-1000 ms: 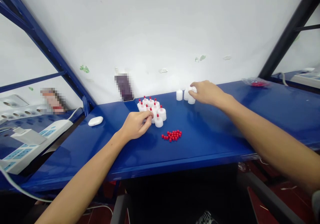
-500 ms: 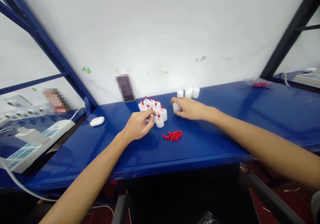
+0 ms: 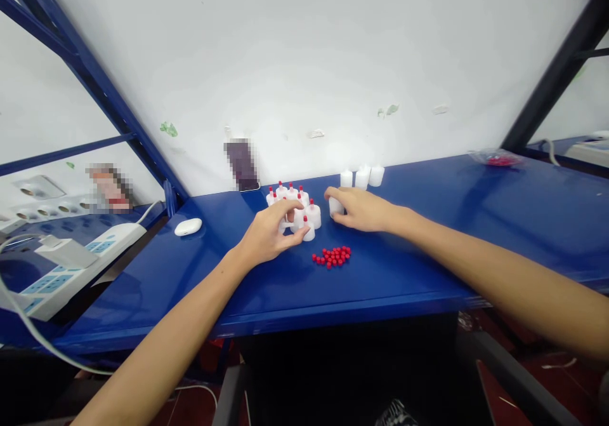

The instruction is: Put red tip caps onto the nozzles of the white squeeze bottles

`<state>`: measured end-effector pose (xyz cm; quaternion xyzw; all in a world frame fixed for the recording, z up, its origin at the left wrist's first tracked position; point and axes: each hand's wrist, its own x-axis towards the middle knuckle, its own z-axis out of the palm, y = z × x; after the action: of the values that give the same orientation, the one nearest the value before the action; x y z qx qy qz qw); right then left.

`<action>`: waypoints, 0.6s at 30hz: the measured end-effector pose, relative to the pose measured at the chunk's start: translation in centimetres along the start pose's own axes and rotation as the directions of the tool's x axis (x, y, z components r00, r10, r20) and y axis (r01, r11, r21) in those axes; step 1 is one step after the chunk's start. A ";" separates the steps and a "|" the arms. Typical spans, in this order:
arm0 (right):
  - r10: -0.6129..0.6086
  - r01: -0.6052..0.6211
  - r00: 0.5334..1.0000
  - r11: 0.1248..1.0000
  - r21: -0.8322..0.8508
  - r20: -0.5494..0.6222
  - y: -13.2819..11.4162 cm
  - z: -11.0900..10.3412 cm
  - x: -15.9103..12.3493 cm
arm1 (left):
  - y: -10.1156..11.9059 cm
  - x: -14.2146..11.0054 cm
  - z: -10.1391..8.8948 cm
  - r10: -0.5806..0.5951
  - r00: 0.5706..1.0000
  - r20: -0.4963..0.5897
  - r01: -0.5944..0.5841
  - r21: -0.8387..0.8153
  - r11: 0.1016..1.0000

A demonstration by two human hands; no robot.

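My left hand (image 3: 271, 230) is open beside a cluster of small white bottles with red caps (image 3: 314, 215). Its thumb and index finger are spread apart, the thumb close to the front bottle of the cluster, and its palm side hides part of the group. To the right, my right hand (image 3: 364, 210) grips a white bottle (image 3: 335, 207) between thumb and fingers, low at the tabletop; its top is partly covered by the fingers. In front of the cluster lies a loose patch of small red caps (image 3: 333, 258). Behind my right hand stand several white bottles (image 3: 362, 177) without red caps.
The blue table (image 3: 428, 267) runs along a white wall. A phone (image 3: 243, 166), blurred out, leans on the wall. A white earphone case (image 3: 188, 226) lies at left, near power strips (image 3: 78, 270) with cables. A clear bag with red pieces (image 3: 499, 159) lies far right.
My left thumb and index finger have spread apart, and the left hand has shifted slightly right towards the front capped bottle. My right hand stays on its white bottle. The view has shifted slightly.
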<state>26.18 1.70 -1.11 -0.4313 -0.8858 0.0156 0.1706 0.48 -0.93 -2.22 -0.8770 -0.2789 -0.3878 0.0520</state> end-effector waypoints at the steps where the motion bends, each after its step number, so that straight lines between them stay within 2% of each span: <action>1: -0.003 0.003 0.999 1.000 -0.006 0.038 0.2 0.2 0.0 | 0.0 0.0 0.0 0.005 1.000 0.006 -0.005 -0.001 1.000; 3: -0.036 0.036 0.999 0.999 0.004 0.041 0.4 0.6 0.1 | -0.1 -0.1 0.0 0.013 1.000 0.022 -0.013 -0.001 1.000; 4: -0.060 0.060 0.998 0.998 0.022 -0.003 0.4 0.6 0.2 | -0.1 -0.1 0.0 0.015 1.000 0.027 -0.015 -0.001 1.000; 6: -0.101 0.115 0.981 0.990 0.079 -0.168 0.1 0.6 0.3 | -0.1 -0.1 0.0 0.015 1.000 0.021 -0.015 -0.004 1.000; 7: -0.113 0.150 0.953 0.982 0.111 -0.281 -0.3 0.5 0.3 | -0.1 -0.1 0.0 0.011 1.000 0.013 -0.011 -0.007 1.000; 9: -0.145 0.251 0.860 0.955 0.158 -0.489 -1.3 0.3 0.3 | 0.0 0.0 0.1 -0.007 1.000 -0.011 0.007 -0.020 1.000; 11: -0.224 0.390 0.769 0.907 0.161 -0.599 -2.6 0.3 0.1 | 0.2 0.1 0.3 -0.038 0.999 -0.035 0.036 -0.056 0.998; 12: -0.280 0.458 0.741 0.875 0.155 -0.610 -3.3 0.4 0.0 | 0.4 0.1 0.4 -0.051 0.998 -0.044 0.047 -0.085 0.995; 14: -0.373 0.551 0.727 0.818 0.166 -0.576 -4.5 0.8 -0.3 | 0.7 0.2 0.8 -0.052 0.997 -0.059 0.043 -0.146 0.988; 18: -0.373 0.564 0.769 0.778 0.277 -0.519 -6.1 1.5 -0.6 | 1.0 0.3 1.4 -0.029 0.991 -0.129 0.008 -0.155 0.988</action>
<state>21.41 -2.36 -1.63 -0.1357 -0.8801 0.0636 0.4506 2.09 -1.16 -2.85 -0.8485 -0.2524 -0.4651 -0.0012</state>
